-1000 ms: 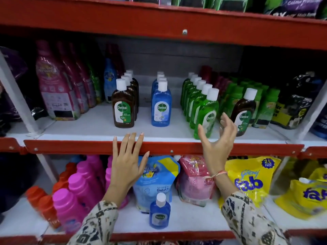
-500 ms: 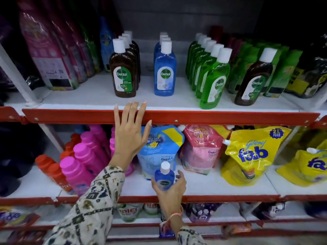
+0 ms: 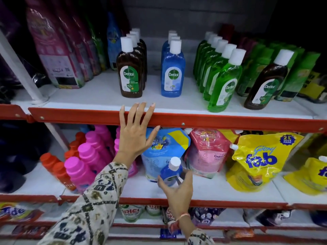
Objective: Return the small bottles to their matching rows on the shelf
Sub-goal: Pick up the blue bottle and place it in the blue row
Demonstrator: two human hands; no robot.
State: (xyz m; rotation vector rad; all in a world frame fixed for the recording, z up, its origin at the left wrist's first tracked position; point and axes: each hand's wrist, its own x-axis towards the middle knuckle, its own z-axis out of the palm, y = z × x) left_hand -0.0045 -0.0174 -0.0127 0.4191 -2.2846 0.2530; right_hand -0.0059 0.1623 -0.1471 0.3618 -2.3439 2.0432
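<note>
My right hand [image 3: 177, 189] grips a small blue bottle [image 3: 171, 172] with a white cap, tilted, just above the lower shelf [image 3: 221, 190]. My left hand [image 3: 135, 133] rests open with spread fingers on the red front rail [image 3: 230, 122] of the upper shelf. On that upper shelf stand a row of brown bottles [image 3: 130, 68], a row of blue bottles [image 3: 173, 68] and a row of green bottles [image 3: 219, 73]. A lone brown bottle [image 3: 267, 80] stands at the right, in front of green packs.
Pink refill pouches [image 3: 54, 50] stand at the upper left. The lower shelf holds pink bottles [image 3: 85, 161], orange bottles [image 3: 53, 167], a blue pouch [image 3: 164, 145], a pink pouch [image 3: 207, 152] and yellow pouches [image 3: 260, 160]. A white upright post [image 3: 19, 68] stands on the left.
My right hand dropped from the upper shelf to the lower shelf and closed around the small blue bottle, now tilted. My left hand stayed on the red rail. The view tilted down.
</note>
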